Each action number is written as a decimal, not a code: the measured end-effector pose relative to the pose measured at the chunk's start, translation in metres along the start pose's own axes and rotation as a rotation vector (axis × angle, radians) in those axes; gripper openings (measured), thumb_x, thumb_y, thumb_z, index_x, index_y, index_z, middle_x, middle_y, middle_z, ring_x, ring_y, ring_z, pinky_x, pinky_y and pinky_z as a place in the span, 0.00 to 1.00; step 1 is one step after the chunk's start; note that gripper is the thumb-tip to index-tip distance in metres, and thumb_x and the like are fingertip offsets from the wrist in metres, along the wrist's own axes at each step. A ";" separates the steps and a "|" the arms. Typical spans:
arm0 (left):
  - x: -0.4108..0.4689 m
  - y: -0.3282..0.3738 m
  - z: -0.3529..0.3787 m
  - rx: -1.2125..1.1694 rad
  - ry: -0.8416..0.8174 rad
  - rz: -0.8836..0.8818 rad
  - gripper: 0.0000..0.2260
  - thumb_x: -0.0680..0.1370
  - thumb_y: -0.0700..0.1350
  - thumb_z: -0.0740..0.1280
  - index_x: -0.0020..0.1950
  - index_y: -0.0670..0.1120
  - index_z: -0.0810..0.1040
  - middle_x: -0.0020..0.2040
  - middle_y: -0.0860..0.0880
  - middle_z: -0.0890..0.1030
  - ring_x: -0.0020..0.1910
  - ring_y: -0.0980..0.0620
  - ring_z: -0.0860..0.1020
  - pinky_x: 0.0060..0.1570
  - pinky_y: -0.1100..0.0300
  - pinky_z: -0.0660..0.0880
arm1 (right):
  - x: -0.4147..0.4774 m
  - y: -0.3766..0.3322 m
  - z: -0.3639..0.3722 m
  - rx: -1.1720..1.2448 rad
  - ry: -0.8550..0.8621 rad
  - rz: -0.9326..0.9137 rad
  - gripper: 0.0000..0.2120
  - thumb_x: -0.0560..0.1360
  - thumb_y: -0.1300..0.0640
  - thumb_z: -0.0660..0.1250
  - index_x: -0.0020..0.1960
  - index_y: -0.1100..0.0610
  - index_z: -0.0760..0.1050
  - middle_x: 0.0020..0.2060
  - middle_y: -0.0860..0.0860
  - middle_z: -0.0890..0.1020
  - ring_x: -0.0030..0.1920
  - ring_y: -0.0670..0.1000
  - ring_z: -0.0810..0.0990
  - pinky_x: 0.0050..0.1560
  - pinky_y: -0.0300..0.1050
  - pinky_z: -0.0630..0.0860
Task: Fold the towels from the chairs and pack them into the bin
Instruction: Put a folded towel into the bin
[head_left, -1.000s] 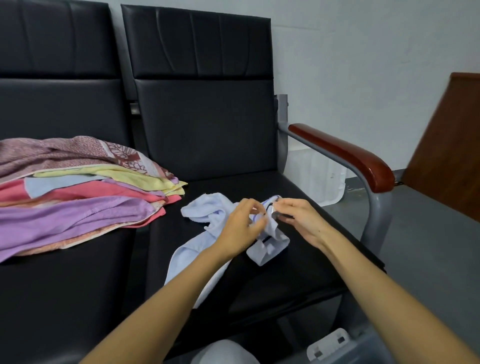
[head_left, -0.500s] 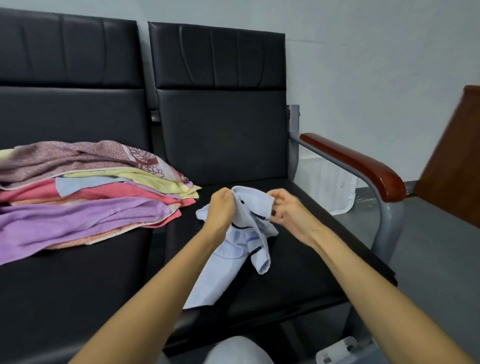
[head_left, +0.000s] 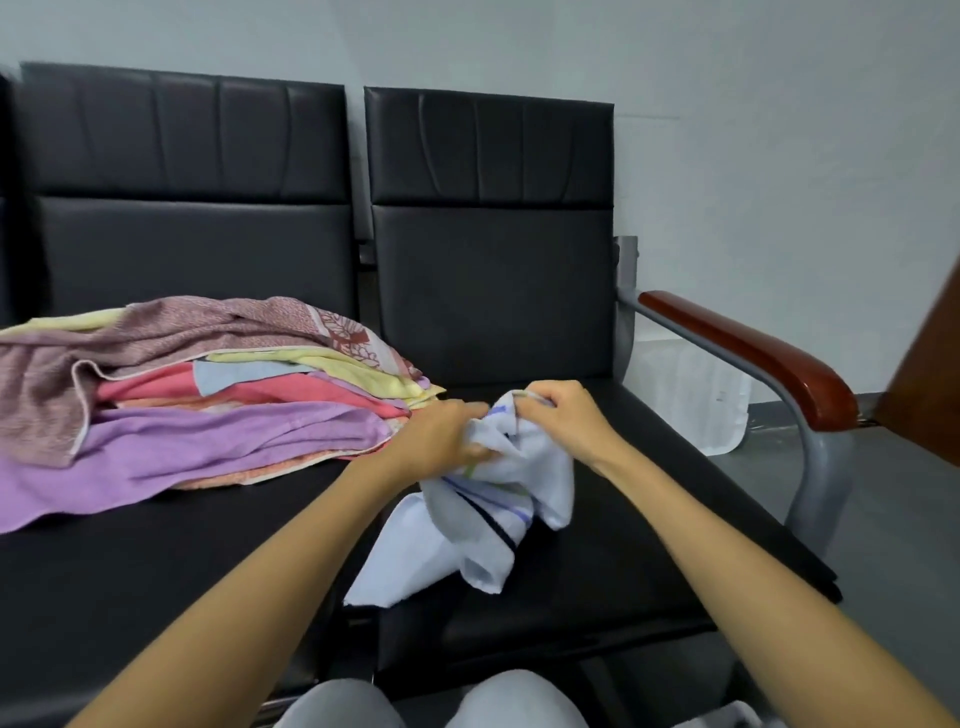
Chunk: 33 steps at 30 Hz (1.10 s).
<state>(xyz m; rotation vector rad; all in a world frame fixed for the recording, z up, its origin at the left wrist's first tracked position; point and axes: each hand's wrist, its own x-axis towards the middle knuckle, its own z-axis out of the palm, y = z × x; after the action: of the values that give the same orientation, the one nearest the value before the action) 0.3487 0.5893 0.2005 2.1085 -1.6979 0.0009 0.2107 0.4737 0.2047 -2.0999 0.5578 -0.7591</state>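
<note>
A pale blue towel (head_left: 498, 525) with dark stripes hangs crumpled over the right black chair seat (head_left: 623, 545). My left hand (head_left: 441, 439) grips its upper left part and my right hand (head_left: 558, 413) pinches its top edge; the two hands are close together. The towel's lower end rests on the seat front. A pile of towels (head_left: 208, 405), purple, pink, yellow and patterned maroon, lies on the left chair seat (head_left: 130, 561). A corner of a clear plastic bin (head_left: 737, 717) shows at the bottom right edge.
The right chair has a grey metal arm with a reddish wooden armrest (head_left: 753, 358). A white plastic container (head_left: 691, 400) stands on the floor behind it. A brown wooden panel (head_left: 930, 374) is at the far right. My knees (head_left: 436, 701) are at the bottom.
Both hands have lifted the pale blue towel off the seat and bunched it up between them. The camera view has shifted so the chairs sit further right and lower.
</note>
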 end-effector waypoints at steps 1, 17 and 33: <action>0.000 0.004 -0.005 -0.032 0.093 -0.019 0.13 0.74 0.53 0.65 0.48 0.44 0.77 0.42 0.45 0.78 0.41 0.47 0.74 0.39 0.59 0.64 | 0.001 -0.004 -0.002 0.024 -0.048 -0.008 0.19 0.74 0.59 0.68 0.26 0.53 0.67 0.26 0.45 0.66 0.30 0.43 0.64 0.34 0.42 0.60; 0.012 0.020 -0.050 -1.217 0.632 -0.466 0.11 0.79 0.42 0.55 0.40 0.48 0.73 0.36 0.49 0.74 0.36 0.53 0.74 0.34 0.61 0.70 | 0.002 0.040 0.009 -0.330 0.008 0.313 0.10 0.71 0.63 0.61 0.31 0.59 0.67 0.30 0.61 0.76 0.27 0.58 0.77 0.28 0.44 0.74; 0.029 -0.018 -0.013 -0.799 0.560 -0.425 0.12 0.77 0.46 0.63 0.35 0.44 0.71 0.33 0.46 0.71 0.32 0.53 0.69 0.33 0.59 0.66 | 0.057 0.008 -0.028 0.095 0.184 0.331 0.12 0.76 0.63 0.62 0.34 0.57 0.72 0.33 0.51 0.72 0.33 0.47 0.71 0.39 0.42 0.75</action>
<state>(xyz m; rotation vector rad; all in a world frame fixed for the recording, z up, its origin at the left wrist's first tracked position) 0.3758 0.5693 0.2139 1.5909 -0.7219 -0.1682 0.2315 0.4188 0.2296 -1.7999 0.9246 -0.7731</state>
